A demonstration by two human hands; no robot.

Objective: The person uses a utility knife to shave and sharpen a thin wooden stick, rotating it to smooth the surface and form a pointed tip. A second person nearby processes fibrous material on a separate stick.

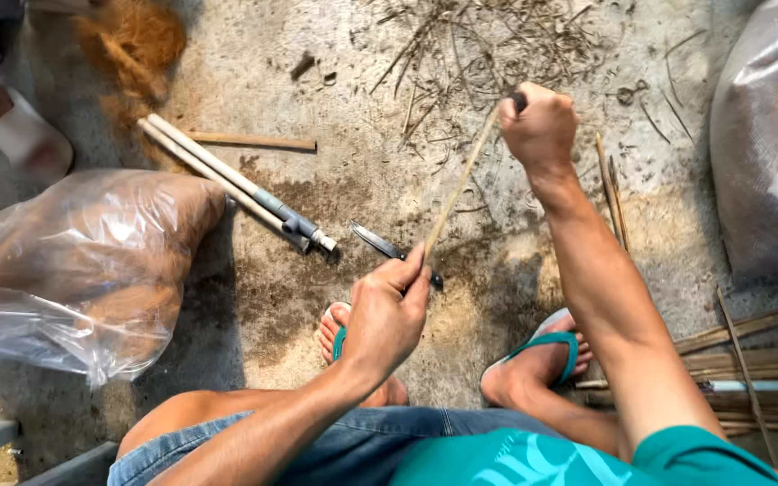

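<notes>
Stick (461, 175), thin and pale, runs slantwise above the concrete floor (335, 54) between our two hands. Our left hand (387, 315) pinches its lower end between thumb and fingertips; our right hand (540, 128) is closed in a fist around the upper end. Under the stick lies a knife (380, 243); just beside it, two grey pipes (236, 184). Further left sits a clear plastic bag (83, 261).

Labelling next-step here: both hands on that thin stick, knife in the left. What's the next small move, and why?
Probably push the knife a little further along the stick. The left hand holds the blade at its near end, and the right hand grips the far end, holding it taut.
</notes>
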